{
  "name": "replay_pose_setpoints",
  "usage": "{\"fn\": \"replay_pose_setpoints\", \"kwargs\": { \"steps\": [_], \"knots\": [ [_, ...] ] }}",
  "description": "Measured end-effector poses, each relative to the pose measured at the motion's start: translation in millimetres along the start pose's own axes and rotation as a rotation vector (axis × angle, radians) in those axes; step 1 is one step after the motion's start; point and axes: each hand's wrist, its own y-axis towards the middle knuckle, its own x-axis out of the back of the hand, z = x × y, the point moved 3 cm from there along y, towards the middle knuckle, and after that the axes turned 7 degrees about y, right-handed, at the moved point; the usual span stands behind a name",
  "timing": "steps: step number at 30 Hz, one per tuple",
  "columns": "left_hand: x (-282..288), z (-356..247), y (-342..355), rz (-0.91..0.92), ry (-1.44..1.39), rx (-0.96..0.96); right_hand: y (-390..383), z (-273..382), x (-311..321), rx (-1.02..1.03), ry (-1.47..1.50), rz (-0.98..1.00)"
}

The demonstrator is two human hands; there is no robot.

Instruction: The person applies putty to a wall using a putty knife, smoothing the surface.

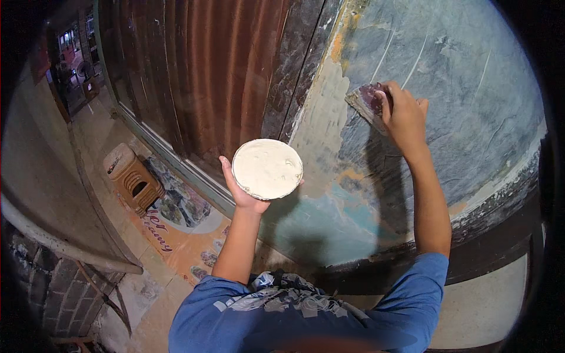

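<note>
My left hand (246, 200) supports a round tub (250, 195) from below, its thumb up along the side and the other fingers mostly hidden beneath. Smooth cream-coloured putty (266, 167) fills the tub, with a few dents at its right side. Up and to the right, my right hand (405, 117) grips a putty scraper (367, 101), a flat, dark reddish blade with a putty-smeared edge. The scraper is at the blue-grey wall (465, 135); firm contact is hard to make out. Left of it, a pale coat of putty (321, 126) runs along the wall's edge.
A dark frame (297, 70) borders the wall, beside reddish-brown folded or ribbed panelling (218, 76). On the floor at left, a brown plastic stool (138, 176) stands on a printed orange sheet (176, 253). A brick wall (67, 297) is at the lower left.
</note>
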Motion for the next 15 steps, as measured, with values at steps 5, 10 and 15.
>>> {"fn": "replay_pose_setpoints", "kwargs": {
  "steps": [5,10,15],
  "knots": [
    [-7,-2,-6,0.043,-0.031,0.026,-28,13,-19,0.071,-0.028,0.235],
    [-10,1,-8,0.056,-0.042,0.047,-12,3,-9,0.023,-0.055,0.125],
    [1,6,-13,-0.033,-0.001,0.043,-35,-10,-1,-0.389,0.58,0.101]
  ]
}}
